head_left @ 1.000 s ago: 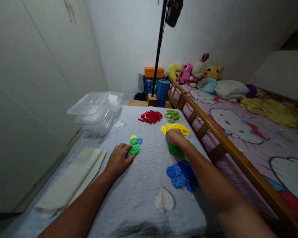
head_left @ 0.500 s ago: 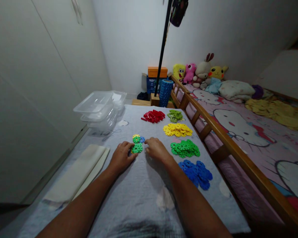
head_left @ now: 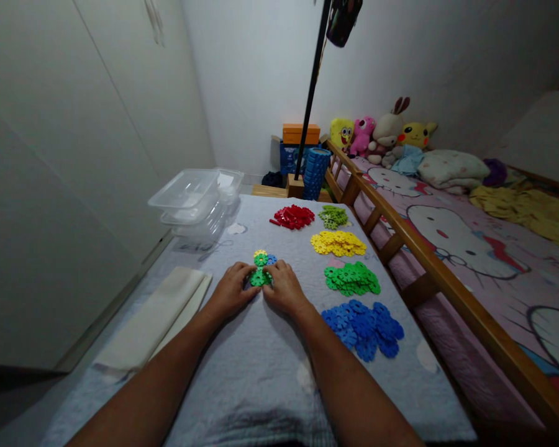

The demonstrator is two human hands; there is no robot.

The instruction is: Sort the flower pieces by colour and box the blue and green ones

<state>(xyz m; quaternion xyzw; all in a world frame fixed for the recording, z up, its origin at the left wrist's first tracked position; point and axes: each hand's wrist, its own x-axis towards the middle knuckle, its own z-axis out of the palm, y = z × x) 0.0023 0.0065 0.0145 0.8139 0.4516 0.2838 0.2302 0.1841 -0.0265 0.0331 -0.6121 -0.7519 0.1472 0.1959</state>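
A small cluster of joined snowflake discs (head_left: 261, 267), green, yellow and blue, lies on the grey quilted surface (head_left: 265, 366). My left hand (head_left: 231, 289) and my right hand (head_left: 283, 286) meet at its near edge, fingers curled and pinching the green disc from both sides. To the right lie sorted piles of the same discs: red (head_left: 293, 216), light green (head_left: 333, 216), yellow (head_left: 338, 243), green (head_left: 352, 278) and blue (head_left: 363, 320).
Stacked clear plastic containers (head_left: 195, 205) stand at the back left. A folded cream cloth (head_left: 156, 313) lies at the left. A wooden bed rail (head_left: 400, 248) runs along the right, with plush toys (head_left: 377, 133) on the bed. A black pole (head_left: 310, 99) rises behind.
My right hand left the yellow pile and came left to the disc cluster, joining my left hand there. The camera view shifted slightly right.
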